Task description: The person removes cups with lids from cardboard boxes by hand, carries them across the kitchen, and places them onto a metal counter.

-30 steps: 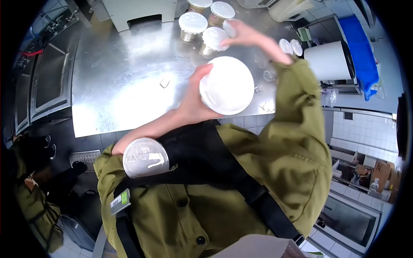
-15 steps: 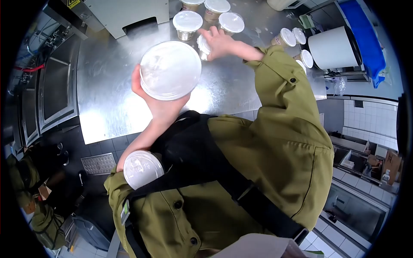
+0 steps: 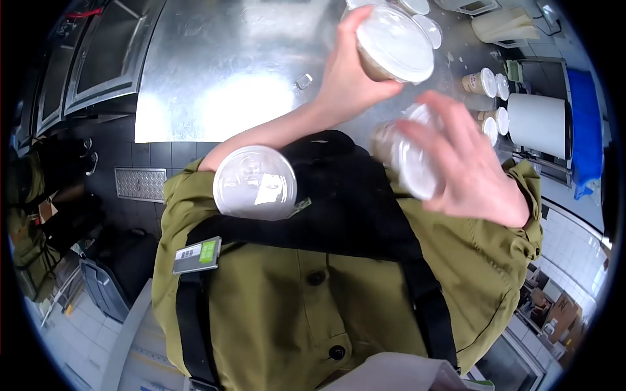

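Note:
My left hand [image 3: 349,81] is raised over the steel table, its fingers wrapped round a tub with a white translucent lid [image 3: 396,44]. A second lidded tub [image 3: 254,184] is tucked in the crook of my left arm, against my chest. Beside the table's front edge, my right hand [image 3: 473,163] is closed on a smaller lidded cup [image 3: 418,168], tilted on its side. Motion blurs this hand. Another pale lid [image 3: 422,116] shows behind its fingers; I cannot tell whether it is also held.
The steel table [image 3: 208,78] spreads ahead, with a small rectangular object [image 3: 304,81] on it. Several lidded cups [image 3: 479,83] stand at the right, by a large white roll [image 3: 536,125] and a blue sheet [image 3: 587,130]. More lidded tubs [image 3: 428,30] stand at the back.
My right hand has drawn back from the table towards my body with a lidded cup. My left hand with its tub is now further right in view, as the view has turned right.

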Demonstrator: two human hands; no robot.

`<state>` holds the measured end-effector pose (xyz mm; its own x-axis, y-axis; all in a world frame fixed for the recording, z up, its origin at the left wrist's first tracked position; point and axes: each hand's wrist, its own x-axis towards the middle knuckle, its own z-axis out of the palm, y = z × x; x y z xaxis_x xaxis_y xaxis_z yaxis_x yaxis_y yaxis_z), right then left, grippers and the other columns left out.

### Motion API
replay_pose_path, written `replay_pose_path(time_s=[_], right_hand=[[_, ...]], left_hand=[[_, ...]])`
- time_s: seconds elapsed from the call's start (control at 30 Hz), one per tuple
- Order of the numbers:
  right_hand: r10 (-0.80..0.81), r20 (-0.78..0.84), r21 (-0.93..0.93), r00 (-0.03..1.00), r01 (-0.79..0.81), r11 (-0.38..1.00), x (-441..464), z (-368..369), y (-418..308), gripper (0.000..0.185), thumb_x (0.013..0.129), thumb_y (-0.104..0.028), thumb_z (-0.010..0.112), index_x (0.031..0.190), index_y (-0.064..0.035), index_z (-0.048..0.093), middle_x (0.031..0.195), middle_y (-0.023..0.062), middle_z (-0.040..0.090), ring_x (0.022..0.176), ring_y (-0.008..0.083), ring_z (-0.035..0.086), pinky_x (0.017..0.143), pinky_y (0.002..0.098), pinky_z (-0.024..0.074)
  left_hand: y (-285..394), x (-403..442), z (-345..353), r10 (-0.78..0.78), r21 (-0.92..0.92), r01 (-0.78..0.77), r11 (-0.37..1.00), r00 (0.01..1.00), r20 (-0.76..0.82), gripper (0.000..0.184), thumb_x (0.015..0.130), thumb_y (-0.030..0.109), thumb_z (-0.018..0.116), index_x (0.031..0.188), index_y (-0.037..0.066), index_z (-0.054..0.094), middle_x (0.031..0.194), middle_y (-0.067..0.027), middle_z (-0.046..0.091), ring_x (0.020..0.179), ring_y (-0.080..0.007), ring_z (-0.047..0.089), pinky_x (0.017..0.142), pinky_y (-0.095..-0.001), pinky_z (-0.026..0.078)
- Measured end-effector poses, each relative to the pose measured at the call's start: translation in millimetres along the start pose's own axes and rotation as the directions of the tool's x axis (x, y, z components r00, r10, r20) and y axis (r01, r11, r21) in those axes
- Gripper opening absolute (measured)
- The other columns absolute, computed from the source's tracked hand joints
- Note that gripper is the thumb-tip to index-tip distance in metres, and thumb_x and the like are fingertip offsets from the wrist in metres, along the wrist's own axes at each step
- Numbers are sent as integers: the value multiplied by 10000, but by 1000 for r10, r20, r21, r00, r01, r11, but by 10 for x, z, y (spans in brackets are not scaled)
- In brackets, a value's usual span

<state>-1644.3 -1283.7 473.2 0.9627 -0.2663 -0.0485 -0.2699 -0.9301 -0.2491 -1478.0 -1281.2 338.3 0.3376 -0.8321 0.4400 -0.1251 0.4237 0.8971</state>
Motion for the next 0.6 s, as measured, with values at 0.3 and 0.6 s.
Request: replay_pose_path(time_s=[0.3,0.6], right_hand=[[-323,111,69,940,317,946,434,267,-385,790,461,-43,707,1203,-186,475,1217,180,360,1102,353,411,839,435,399],[-358,180,52,916,354,934,376,493,-449,846,510,-72,686,1296,-206,406,1287,205,327,1160,370,371,948,476,334]], left_hand=[[-60,-78,445,3,-194,99,976,885,466,940,559,60,762,1330,124,229,1169,-130,476,1127,-240,459,950,-345,371],[146,-352,369,63,-219,125,968,723,688,916,572,135,798,1316,136,264,1235,-156,452,1114,-289,479,915,-378,404]])
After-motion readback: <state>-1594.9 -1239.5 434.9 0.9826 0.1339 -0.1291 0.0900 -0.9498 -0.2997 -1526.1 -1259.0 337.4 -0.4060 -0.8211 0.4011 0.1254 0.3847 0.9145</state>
